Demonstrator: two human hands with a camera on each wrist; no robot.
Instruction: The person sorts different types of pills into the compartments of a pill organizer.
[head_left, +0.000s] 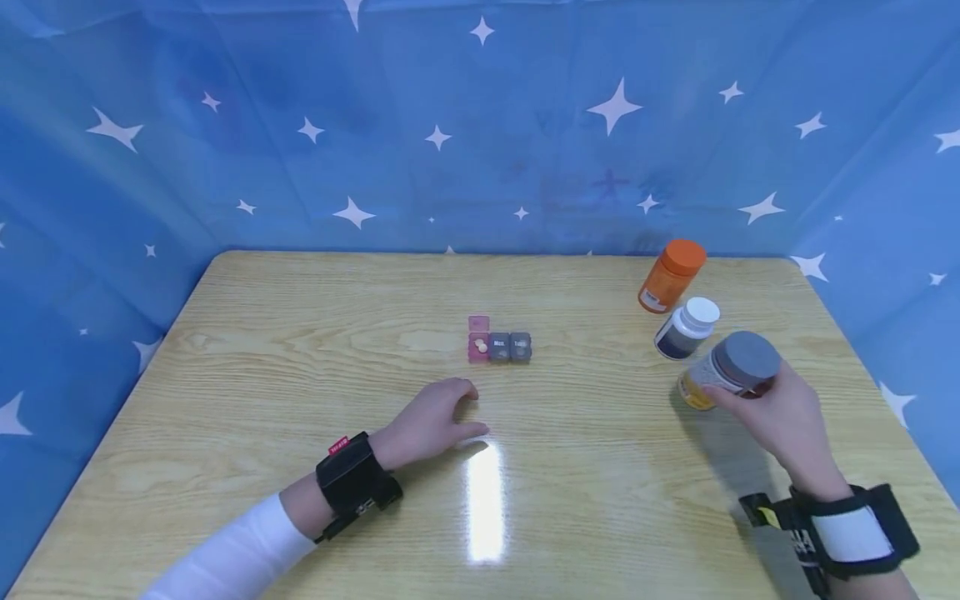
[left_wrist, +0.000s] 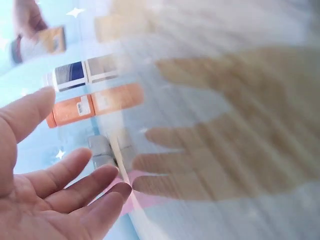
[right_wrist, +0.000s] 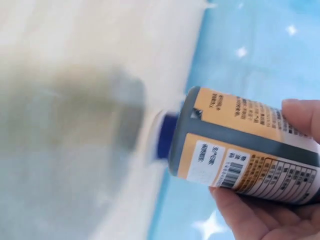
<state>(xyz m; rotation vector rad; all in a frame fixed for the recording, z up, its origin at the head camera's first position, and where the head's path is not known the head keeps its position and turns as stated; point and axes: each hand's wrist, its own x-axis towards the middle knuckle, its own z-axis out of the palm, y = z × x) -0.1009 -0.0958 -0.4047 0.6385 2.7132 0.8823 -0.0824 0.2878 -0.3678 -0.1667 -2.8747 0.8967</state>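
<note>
My right hand [head_left: 787, 417] grips a supplement bottle [head_left: 738, 367] with a grey lid and a yellow-and-white label. In the right wrist view the label [right_wrist: 220, 160] shows small print and a barcode, and a gap parts the base from its reflection in the table. My left hand [head_left: 427, 423] is low over the table, fingers loosely bent and holding nothing. Just beyond its fingertips lies a small pill organizer [head_left: 510, 347] with pink and grey compartments. The pink lid is flipped up, and pale pills [head_left: 481, 344] lie in that compartment.
Left of the held bottle stands a white-capped bottle [head_left: 686, 329] with a dark label. Behind that is an orange bottle [head_left: 671, 279], near the back edge of the wooden table [head_left: 300, 333]. A blue star-printed cloth [head_left: 525, 125] hangs behind and beside the table.
</note>
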